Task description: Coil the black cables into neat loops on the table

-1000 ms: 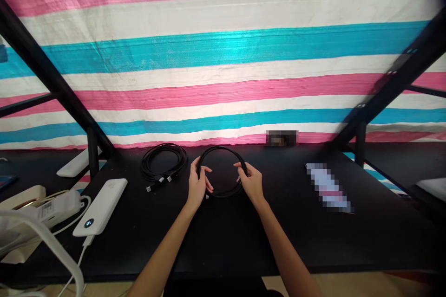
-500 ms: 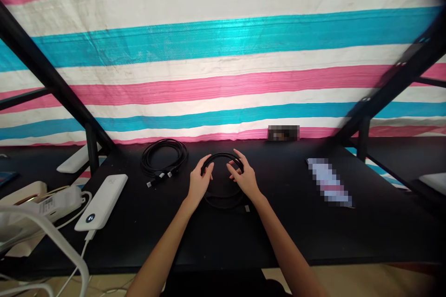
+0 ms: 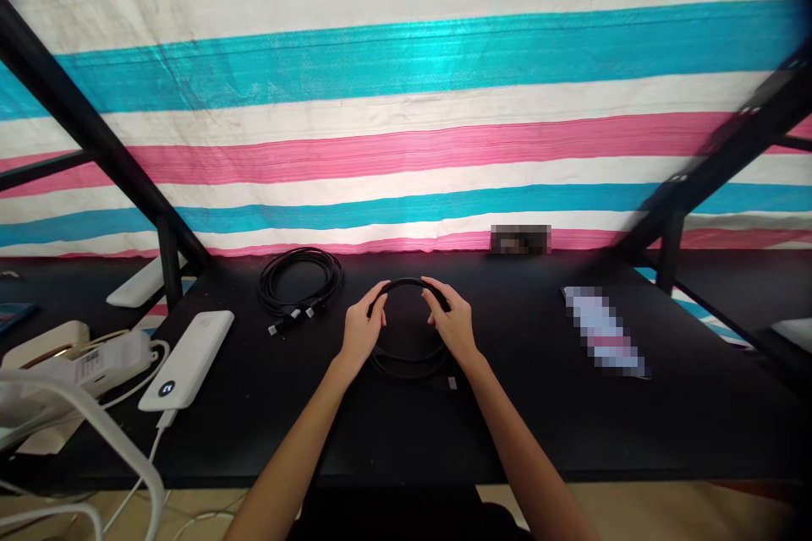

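A coiled black cable point(image 3: 409, 370) is at the middle of the black table, its light-coloured connector lying at the coil's lower right. My left hand point(image 3: 364, 325) grips the coil's upper left side, thumb inside the loop. On the opposite side my right hand point(image 3: 452, 321) has its fingers closed round the upper right part. The upper arc of the loop shows between both hands, while the lower part rests near the tabletop. A second black cable coil point(image 3: 301, 283), with several connectors, lies to the left of my left hand, untouched.
A white power bank point(image 3: 190, 359) with a plugged-in cable lies at the left, beside a white power strip point(image 3: 114, 363) and wires. A blurred flat object point(image 3: 606, 334) is at the right. Dark frame bars point(image 3: 672, 228) slope on both sides before a striped sheet point(image 3: 406, 135).
My right thumb and fingers have closed in on the coil's upper right side. My left hand keeps its hold. The view has shifted slightly.
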The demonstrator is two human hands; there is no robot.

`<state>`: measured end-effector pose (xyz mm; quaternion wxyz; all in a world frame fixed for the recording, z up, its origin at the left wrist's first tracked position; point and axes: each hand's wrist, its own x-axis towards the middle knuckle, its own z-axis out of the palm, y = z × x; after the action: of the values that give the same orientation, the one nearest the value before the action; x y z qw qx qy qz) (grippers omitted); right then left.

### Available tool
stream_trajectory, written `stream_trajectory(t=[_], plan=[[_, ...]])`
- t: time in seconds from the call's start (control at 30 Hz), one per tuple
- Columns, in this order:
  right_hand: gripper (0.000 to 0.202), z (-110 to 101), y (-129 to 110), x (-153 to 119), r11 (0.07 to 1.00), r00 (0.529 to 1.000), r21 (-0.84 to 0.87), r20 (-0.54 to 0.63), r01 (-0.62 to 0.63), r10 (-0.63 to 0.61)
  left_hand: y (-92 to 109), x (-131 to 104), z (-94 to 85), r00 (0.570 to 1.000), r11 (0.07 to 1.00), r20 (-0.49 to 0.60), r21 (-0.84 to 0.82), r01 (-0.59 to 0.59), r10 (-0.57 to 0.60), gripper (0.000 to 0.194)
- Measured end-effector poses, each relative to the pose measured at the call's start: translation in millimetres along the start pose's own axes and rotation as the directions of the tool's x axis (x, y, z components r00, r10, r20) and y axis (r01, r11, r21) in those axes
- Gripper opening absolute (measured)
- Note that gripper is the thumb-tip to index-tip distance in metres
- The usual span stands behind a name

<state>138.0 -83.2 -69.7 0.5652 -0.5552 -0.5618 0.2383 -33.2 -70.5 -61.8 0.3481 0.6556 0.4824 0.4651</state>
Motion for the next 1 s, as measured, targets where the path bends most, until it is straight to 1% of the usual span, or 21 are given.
stream_trajectory(t=[0.23, 0.37, 0.5, 0.57, 0.63, 0.73, 0.87, 1.0], plan=[[0.030, 1.4, 6.1, 1.2, 1.000, 1.000, 0.011, -0.001, 0.006, -0.006, 0.9, 0.2, -7.6, 0.999, 0.980, -0.042, 0.199, -0.010, 0.019, 0.035], [0.031, 1.2, 8.0, 1.4, 1.000, 1.000, -0.020, 0.026, -0.009, 0.009, -0.2, 1.9, -10.3, 0.998, 0.971, -0.046, 0.239, -0.023, 0.035, 0.030], [0.032, 1.5, 6.6, 1.2, 0.997, 0.997, 0.011, 0.039, -0.072, 0.072, -2.2, 3.2, -8.2, 0.992, 0.975, -0.088, 0.213, -0.070, 0.090, 0.024], [0.033, 1.9, 5.1, 1.4, 0.993, 0.994, 0.046, 0.044, -0.105, 0.103, -2.5, 2.7, -6.1, 0.991, 0.979, -0.095, 0.191, -0.075, 0.094, 0.023], [0.031, 2.2, 3.0, 1.9, 0.991, 0.993, 0.075, 0.041, -0.112, 0.109, -2.1, 1.8, -3.8, 0.995, 0.994, -0.091, 0.109, -0.021, 0.031, 0.024], [0.026, 2.0, -0.5, 3.0, 0.986, 0.993, 0.118, 0.032, -0.121, 0.118, -0.8, 1.4, -1.4, 0.995, 0.996, -0.055, -0.035, 0.078, -0.080, 0.027], [0.030, 1.4, -1.4, 4.9, 0.964, 0.982, 0.191, 0.005, -0.184, 0.186, -0.9, 3.8, -1.0, 0.993, 0.990, -0.005, -0.089, 0.114, -0.115, 0.033], [0.041, -0.4, 3.3, 8.0, 0.926, 0.960, 0.292, -0.069, -0.241, 0.272, -2.0, 5.1, -2.7, 0.991, 0.985, 0.041, -0.111, 0.133, -0.129, 0.045]])
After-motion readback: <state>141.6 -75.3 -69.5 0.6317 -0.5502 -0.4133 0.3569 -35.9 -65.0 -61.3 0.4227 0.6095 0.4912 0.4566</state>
